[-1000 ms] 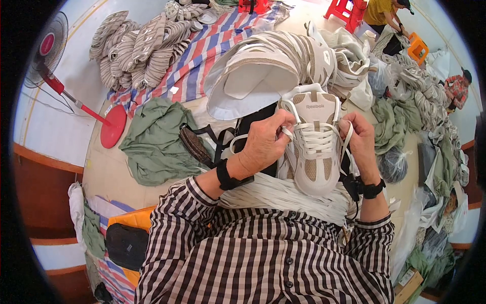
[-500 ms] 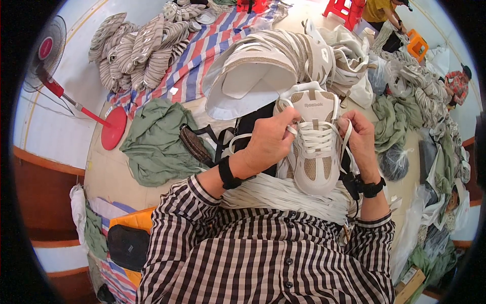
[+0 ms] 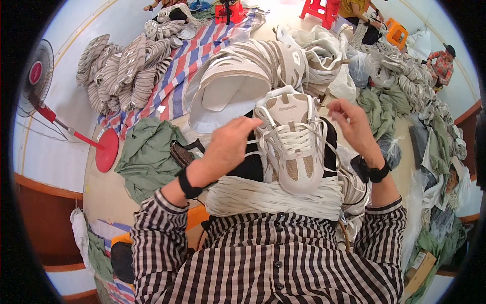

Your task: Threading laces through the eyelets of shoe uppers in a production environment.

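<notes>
A white and beige lace-up sneaker (image 3: 298, 144) lies on my lap, toe toward me, on a thick bundle of white shoelaces (image 3: 273, 195). Its white lace (image 3: 296, 139) runs through the eyelets, with loose lengths down both sides. At the shoe's left collar is my left hand (image 3: 230, 144), slightly blurred, forefinger stretched toward the shoe; its other fingers are partly hidden, and I see no lace gripped. My right hand (image 3: 352, 124) hovers clear of the shoe's right side, fingers apart and curved, with nothing in them.
Just beyond the sneaker, a row of nested beige shoe uppers (image 3: 248, 63) lies on its side. Green cloth (image 3: 147, 157) and a red-based fan (image 3: 106, 149) are at left. Bundled uppers (image 3: 124, 71) sit on a striped sheet (image 3: 179, 78). Other people work at the far right.
Both hands have let go of the lace and moved outward from the shoe, left hand to the left, right hand up and away. The view has shifted slightly.
</notes>
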A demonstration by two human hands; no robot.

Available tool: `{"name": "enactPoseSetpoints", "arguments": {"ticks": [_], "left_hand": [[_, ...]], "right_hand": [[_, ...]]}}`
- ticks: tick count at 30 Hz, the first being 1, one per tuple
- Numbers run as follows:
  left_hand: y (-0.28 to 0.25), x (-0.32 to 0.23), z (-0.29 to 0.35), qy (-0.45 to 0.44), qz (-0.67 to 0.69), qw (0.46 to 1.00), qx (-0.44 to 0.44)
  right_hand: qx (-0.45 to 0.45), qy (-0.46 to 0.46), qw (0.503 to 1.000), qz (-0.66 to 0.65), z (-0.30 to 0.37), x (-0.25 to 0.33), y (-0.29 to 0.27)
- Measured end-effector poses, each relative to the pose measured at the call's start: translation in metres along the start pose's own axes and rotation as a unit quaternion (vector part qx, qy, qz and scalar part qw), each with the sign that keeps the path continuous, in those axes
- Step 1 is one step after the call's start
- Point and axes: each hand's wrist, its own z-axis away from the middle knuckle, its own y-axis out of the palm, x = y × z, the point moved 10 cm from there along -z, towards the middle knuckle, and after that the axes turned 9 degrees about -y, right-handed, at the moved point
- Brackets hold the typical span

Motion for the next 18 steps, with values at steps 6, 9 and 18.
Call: {"name": "enactPoseSetpoints", "arguments": {"ticks": [6,9,18], "left_hand": [[-0.001,-0.061,-0.036,0.185,-0.134,0.969,0.089],[0.031,-0.045,-0.046,0.157,-0.211,0.938,0.226],[0.053,-0.046,-0.052,0.205,-0.200,0.908,0.306]], "right_hand": [[0.098,-0.203,0.971,0.081,-0.045,0.086,0.012],[0.213,-0.299,0.914,0.174,-0.044,0.099,0.039],[0.365,-0.364,0.813,0.272,-0.036,0.096,0.059]]}}
